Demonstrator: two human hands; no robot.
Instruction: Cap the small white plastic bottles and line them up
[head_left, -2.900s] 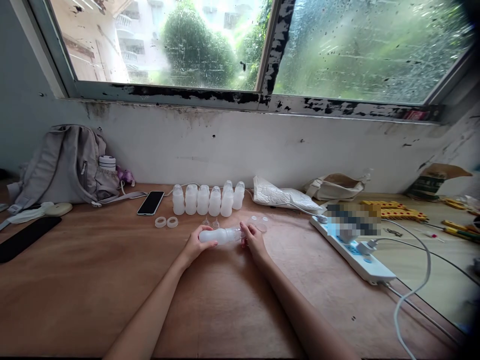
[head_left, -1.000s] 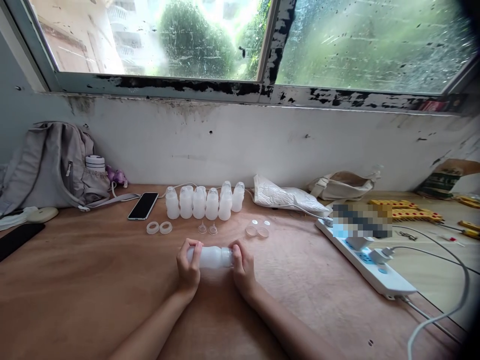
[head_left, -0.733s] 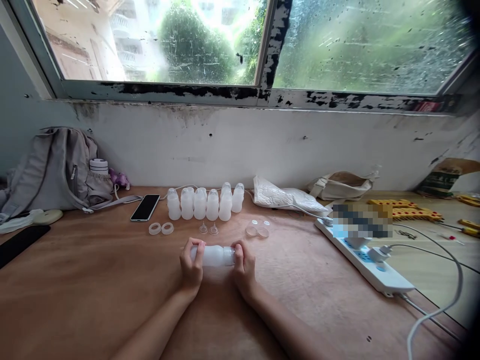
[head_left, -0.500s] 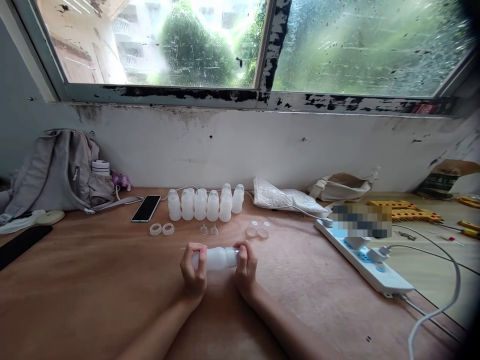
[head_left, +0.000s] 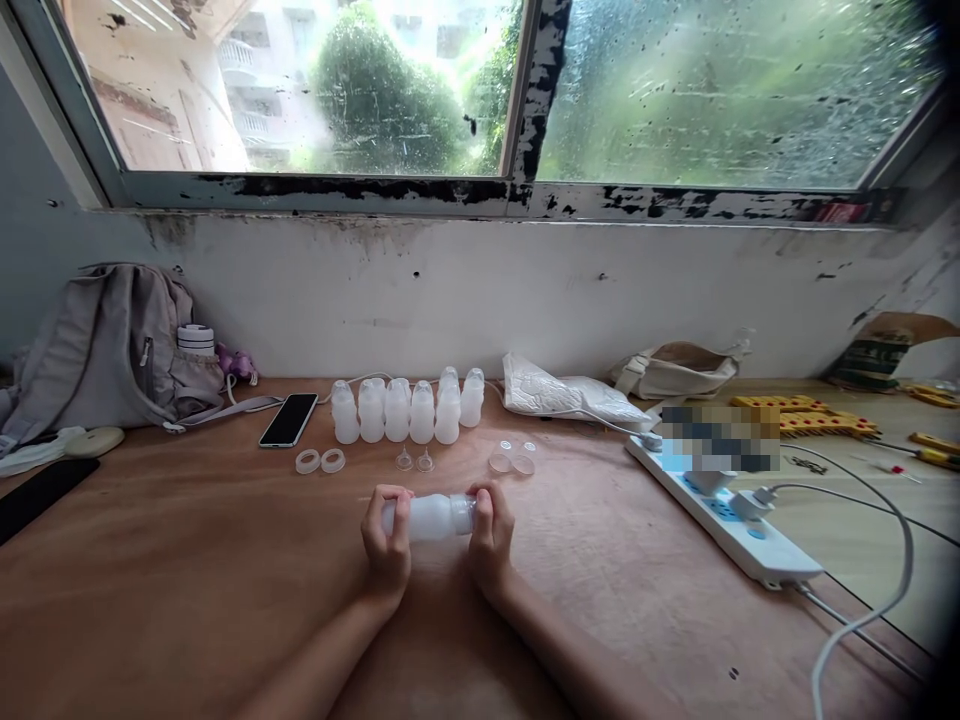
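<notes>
A frosted white baby bottle (head_left: 431,517) lies sideways between my two hands, low over the wooden table. My left hand (head_left: 386,530) is closed around its base end. Fingers of my right hand (head_left: 491,532) grip the clear cap at the other end. Beyond them, several similar baby bottles (head_left: 397,410) stand upright in a group. Two ring collars (head_left: 320,461) lie left of centre, two clear nipples (head_left: 415,459) sit in front of the bottles, and two clear round pieces (head_left: 513,458) rest to the right.
A phone (head_left: 288,420) and a grey backpack (head_left: 127,345) are at the left. White plastic packaging (head_left: 566,390) and a cloth pouch (head_left: 675,372) lie along the wall. A white power strip (head_left: 757,535) with cables runs along the right, beside yellow-handled tools (head_left: 937,455).
The whole view has shifted very slightly. Both hands keep the same grip on the bottle, with hardly any visible movement.
</notes>
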